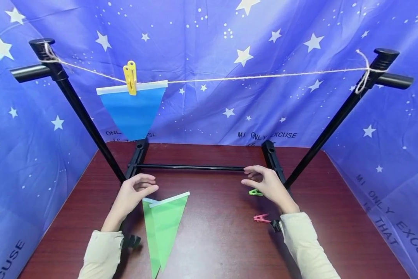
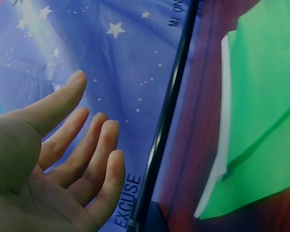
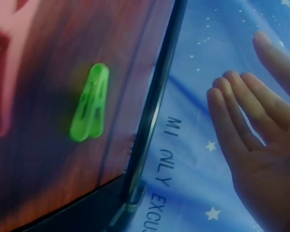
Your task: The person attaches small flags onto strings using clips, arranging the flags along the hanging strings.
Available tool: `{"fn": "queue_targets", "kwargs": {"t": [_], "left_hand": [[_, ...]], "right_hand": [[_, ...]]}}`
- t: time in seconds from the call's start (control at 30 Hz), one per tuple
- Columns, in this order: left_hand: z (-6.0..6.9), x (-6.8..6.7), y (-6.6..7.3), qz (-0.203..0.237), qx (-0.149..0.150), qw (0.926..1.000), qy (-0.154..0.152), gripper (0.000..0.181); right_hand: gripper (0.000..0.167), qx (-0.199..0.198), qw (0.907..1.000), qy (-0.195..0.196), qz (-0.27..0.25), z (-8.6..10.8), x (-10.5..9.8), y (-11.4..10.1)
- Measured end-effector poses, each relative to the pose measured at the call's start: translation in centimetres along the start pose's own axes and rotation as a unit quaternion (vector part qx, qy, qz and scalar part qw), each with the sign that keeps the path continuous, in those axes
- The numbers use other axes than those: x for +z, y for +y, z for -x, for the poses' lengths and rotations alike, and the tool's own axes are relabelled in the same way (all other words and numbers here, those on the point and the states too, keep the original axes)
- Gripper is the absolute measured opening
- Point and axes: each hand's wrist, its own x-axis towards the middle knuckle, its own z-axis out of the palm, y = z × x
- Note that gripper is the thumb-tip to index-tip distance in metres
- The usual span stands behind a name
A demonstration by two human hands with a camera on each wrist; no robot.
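A blue pennant (image 1: 132, 112) hangs from a string (image 1: 229, 78), held by a yellow clothespin (image 1: 130, 78) near the left end. Below it my left hand (image 1: 133, 193) hovers with loosely bent fingers, holding nothing. Close to its thumb lies a pair of overlapping green pennants (image 1: 168, 224) with white top edges, seen large in the left wrist view. My right hand (image 1: 264, 184) is likewise bare, fingers relaxed, above a green clothespin (image 3: 93, 104). A red clothespin (image 1: 262, 218) lies on the table nearer to me, partly in the right wrist view.
The string is tied between two black posts, a left post (image 1: 86, 120) and a right post (image 1: 331, 128). A thin black crossbar (image 1: 195, 167) joins their feet at the back. The stand rests on a dark red wooden table (image 1: 222, 248); a blue starry cloth (image 1: 209, 42) surrounds it.
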Motion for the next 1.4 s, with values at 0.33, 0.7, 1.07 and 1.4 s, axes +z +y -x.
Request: {"fn": "queue_targets", "kwargs": {"t": [0.33, 0.7, 1.07, 1.4], "left_hand": [[0.5, 1.0, -0.9, -0.021, -0.028, 0.9985, -0.041, 0.038], [0.7, 2.0, -1.7, -0.070, -0.045, 0.9946, -0.062, 0.037], [0.8, 2.8, -2.0, -0.136, -0.079, 0.9846, -0.075, 0.030], [0.7, 3.0, -2.3, -0.171, -0.102, 0.9772, -0.074, 0.032]], "right_hand": [[0.047, 0.008, 0.9977, -0.029, 0.060, 0.7, -0.3, 1.6], [0.051, 0.012, 0.9941, -0.071, 0.081, 1.1, -0.7, 2.8], [0.047, 0.013, 0.9894, -0.100, 0.105, 1.8, -0.8, 3.8], [0.045, 0.006, 0.9842, -0.101, 0.145, 2.2, -0.7, 4.9]]}}
